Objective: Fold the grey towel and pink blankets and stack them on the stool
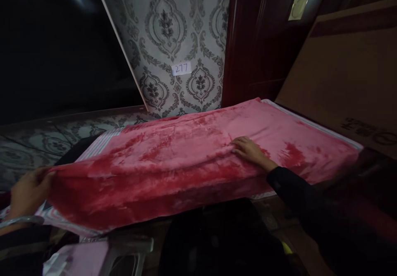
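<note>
A fluffy red-pink blanket [186, 152] lies spread over a long board with a striped pink and white cover [101, 141]. My left hand [29, 191] pinches the blanket's left corner, fingers closed on the fabric; a bangle sits on that wrist. My right hand [249, 150], in a dark sleeve, rests flat on the middle of the blanket with its fingers stretched out and pressing down.
Patterned grey wallpaper [167, 28] carries a small label reading 277 [181, 68]. A dark red wooden door [263, 40] stands behind, a brown cardboard box [344, 73] at the right. Pink cloth [83, 257] and a dark bundle [223, 239] lie below the board.
</note>
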Available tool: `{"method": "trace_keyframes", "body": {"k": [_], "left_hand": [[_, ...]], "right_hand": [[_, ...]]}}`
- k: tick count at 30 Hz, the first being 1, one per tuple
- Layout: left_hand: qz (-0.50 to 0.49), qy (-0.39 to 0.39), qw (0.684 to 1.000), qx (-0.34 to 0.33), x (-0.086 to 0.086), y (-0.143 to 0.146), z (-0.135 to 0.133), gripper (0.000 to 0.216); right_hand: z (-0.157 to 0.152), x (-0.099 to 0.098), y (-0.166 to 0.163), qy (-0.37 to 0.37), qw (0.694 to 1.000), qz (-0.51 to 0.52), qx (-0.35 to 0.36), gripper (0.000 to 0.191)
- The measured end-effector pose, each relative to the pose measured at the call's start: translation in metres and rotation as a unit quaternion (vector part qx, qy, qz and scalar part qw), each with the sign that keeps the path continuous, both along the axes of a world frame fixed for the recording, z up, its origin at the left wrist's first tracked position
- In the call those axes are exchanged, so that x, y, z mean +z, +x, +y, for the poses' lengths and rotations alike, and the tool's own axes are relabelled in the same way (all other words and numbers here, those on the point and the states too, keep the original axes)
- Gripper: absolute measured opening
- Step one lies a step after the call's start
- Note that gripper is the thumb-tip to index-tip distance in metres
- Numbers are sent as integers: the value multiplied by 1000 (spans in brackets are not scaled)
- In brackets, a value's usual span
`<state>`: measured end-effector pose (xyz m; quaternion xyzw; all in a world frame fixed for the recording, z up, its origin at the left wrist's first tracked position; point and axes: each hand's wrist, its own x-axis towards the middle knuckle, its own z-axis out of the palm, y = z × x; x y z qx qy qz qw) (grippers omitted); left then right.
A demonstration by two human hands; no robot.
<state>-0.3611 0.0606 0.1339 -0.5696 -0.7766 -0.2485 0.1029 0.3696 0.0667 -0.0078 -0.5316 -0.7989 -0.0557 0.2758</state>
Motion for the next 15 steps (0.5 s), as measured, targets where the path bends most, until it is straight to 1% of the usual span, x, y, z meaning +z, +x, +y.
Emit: {"method": "trace_keyframes", "body": {"k": [3, 6, 10, 13, 15], "left_hand": [[18, -17, 1000, -6, 0, 1, 0, 50], [29, -17, 999, -14, 4, 8, -3, 45], [26, -42, 998, -45, 9, 15, -11, 30], [23, -53, 997, -49, 8, 15, -17, 31], [18, -56, 998, -39, 5, 13, -20, 35]], "right_hand": [[1, -3, 2, -5, 999, -45, -11, 35], [6, -10, 7, -7, 997, -62, -36, 34], [12, -25, 13, 5, 999, -41, -36, 31], [13, -33, 16, 15, 999, -4, -50, 33], [11, -33, 18, 16, 998, 22, -56, 36]]}}
